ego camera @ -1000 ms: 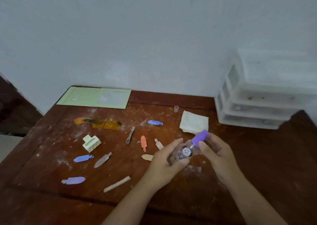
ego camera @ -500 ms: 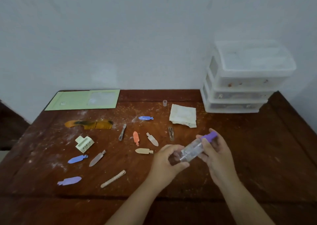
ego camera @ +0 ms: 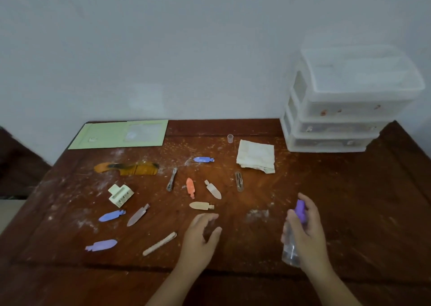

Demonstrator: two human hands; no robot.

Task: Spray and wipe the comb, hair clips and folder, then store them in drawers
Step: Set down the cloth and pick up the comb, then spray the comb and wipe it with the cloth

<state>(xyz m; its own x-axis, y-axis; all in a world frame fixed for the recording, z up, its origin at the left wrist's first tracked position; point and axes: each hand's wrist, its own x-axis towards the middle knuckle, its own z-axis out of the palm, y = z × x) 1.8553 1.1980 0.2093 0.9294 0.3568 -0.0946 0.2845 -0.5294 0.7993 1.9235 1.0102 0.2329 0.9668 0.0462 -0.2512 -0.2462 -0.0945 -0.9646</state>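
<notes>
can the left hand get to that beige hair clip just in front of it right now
Probably yes. The left hand is empty with fingers loosely open, and the beige hair clip lies flat just beyond its fingertips with bare table between. The right hand holds the spray bottle, well clear.

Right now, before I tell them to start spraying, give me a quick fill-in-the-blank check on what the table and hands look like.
1. The spray bottle with the purple top is held in the ____ hand.
2. The left hand holds ____.
3. The folded cloth lies just left of the plastic ____ unit.
4. The green folder lies at the table's far ____ corner.

Missing words: right; nothing; drawer; left
</notes>
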